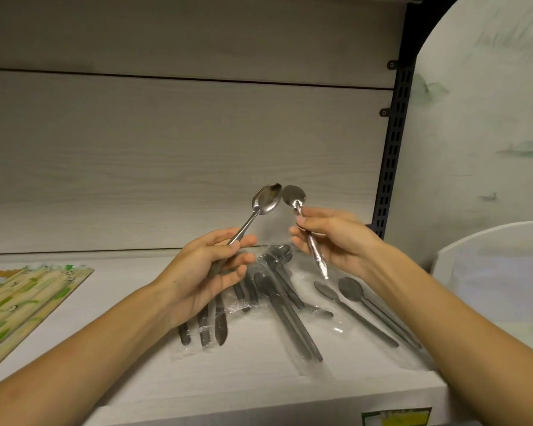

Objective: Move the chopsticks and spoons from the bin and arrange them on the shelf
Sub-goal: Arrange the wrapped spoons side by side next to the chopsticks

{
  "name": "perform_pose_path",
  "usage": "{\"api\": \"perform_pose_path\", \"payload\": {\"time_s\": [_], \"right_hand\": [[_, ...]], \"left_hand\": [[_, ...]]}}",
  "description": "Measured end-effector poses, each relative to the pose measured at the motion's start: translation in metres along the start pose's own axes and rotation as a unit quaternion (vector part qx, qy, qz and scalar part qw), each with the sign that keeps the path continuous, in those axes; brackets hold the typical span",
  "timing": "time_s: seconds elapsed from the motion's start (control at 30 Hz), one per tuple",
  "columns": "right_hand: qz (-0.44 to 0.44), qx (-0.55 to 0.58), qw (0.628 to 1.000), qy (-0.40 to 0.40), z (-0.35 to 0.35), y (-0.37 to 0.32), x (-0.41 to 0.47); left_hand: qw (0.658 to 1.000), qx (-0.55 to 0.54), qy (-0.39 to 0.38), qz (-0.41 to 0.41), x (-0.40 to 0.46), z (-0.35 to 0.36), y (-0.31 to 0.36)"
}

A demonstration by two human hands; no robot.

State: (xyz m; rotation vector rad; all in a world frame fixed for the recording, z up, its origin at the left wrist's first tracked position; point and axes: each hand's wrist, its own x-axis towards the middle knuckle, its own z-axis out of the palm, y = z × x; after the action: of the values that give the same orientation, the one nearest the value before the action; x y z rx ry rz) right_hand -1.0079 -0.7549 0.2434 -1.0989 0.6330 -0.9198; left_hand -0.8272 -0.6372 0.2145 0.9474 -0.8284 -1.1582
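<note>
At the far left of the frame the chopsticks point(28, 299) lie in a flat, printed pack on the shelf point(120, 302), long sides running toward the back wall; this looks like their finished place, set apart from the metal pieces.

Left of centre, the left hand point(210, 269) holds a bare spoon point(263, 201) by the lower handle, thumb on top and fingers curled under it, bowl tilted up and to the right. The forearm comes in from the lower left, wrist slightly bent back, so the spoon stands well above the shelf, probably lifted for a look or for pairing with the other one.

Below the hands, in the lower centre, wrapped cutlery point(277, 299) lies in loose plastic sleeves, overlapping at angles, not yet squared up.

Right of centre, the right hand point(336, 241) pinches a wrapped spoon point(305, 229) between thumb and forefinger near the neck, the other fingers curled behind the handle. Its bowl is up, just beside the bare spoon's bowl but apart from it. The forearm enters from the lower right.

At the lower right a white bin point(490, 256) stands beside the shelf; its inside is not visible.
</note>
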Motion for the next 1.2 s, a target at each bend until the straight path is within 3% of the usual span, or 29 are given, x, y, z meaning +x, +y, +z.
{"api": "perform_pose_path", "payload": {"time_s": [0.47,0.6,0.73,0.83,1.0,1.2], "right_hand": [[-0.022,0.008,0.998,-0.060,0.015,0.001,-0.003],[-0.021,0.018,0.998,-0.060,0.014,0.003,-0.001],[-0.038,-0.047,0.997,-0.056,0.017,0.005,-0.003],[-0.033,-0.009,0.996,-0.084,0.018,0.005,-0.005],[-0.049,0.003,0.993,-0.103,0.021,0.005,-0.009],[-0.102,-0.133,0.985,-0.038,0.019,0.009,-0.010]], "left_hand": [[0.998,0.034,0.035,0.035,0.011,0.017,0.001],[0.997,0.063,0.016,0.046,0.012,0.022,-0.010],[0.993,0.083,-0.023,0.075,0.008,0.028,-0.008],[0.993,0.073,-0.027,0.088,0.007,0.029,-0.007],[0.997,0.018,-0.061,0.045,0.005,0.028,-0.006],[0.994,-0.044,-0.099,-0.019,0.002,0.030,-0.001]]}}
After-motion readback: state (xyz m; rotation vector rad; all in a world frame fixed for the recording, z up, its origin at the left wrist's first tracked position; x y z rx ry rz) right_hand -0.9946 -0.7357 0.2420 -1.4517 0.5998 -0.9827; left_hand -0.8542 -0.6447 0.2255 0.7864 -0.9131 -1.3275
